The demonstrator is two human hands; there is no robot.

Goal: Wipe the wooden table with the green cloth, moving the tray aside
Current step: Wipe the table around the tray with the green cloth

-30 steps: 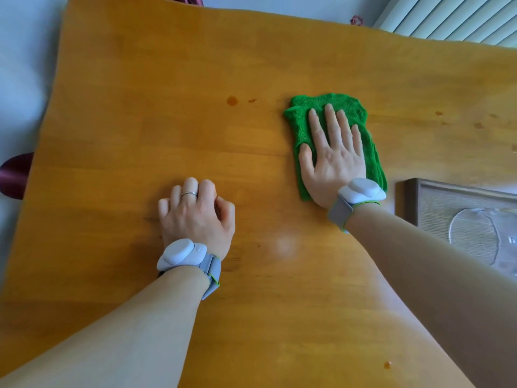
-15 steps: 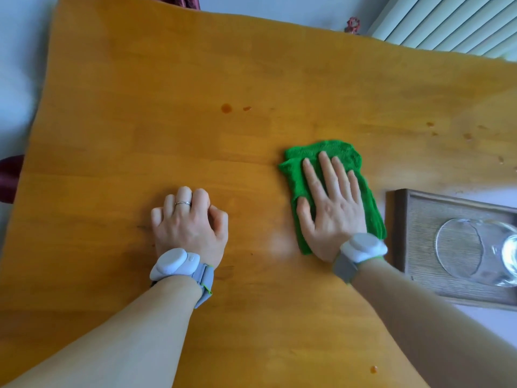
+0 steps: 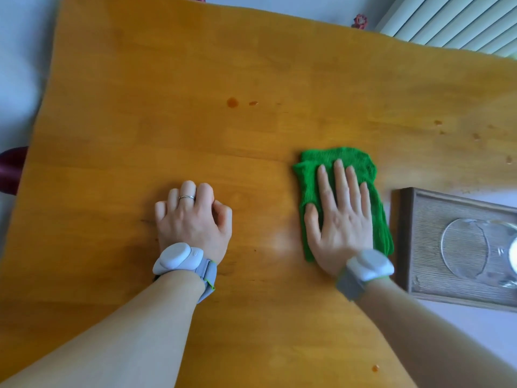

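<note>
Dragged nearer across the wooden table (image 3: 167, 121) since a second earlier: green cloth (image 3: 310, 175), flattened under right hand (image 3: 340, 222), then barely shifted over the last half second. Lay folded right of centre, just beside the left edge of the tray (image 3: 419, 239), not clearly touching it. Pressed down with palm and straight, slightly spread fingers (image 3: 339, 177), thumb along the cloth's left margin, fingertips short of its far edge. Rested knuckles-down left of centre, well apart from the cloth: left hand (image 3: 193, 219), fingers curled under into a loose fist, holding nothing, ring (image 3: 186, 196) on one finger, in much the same spot as before. Strapped on each wrist: white-and-grey wrist device (image 3: 177, 257). Sat at the right edge, partly out of view, hanging past the table's near-right edge: the dark wooden tray, carrying a clear glass vessel (image 3: 475, 247). Dotted on the wood: brown spots (image 3: 232, 102) beyond the hands, more toward the far right, one near the bottom edge. Showed at top right: white slatted radiator (image 3: 453, 21).
</note>
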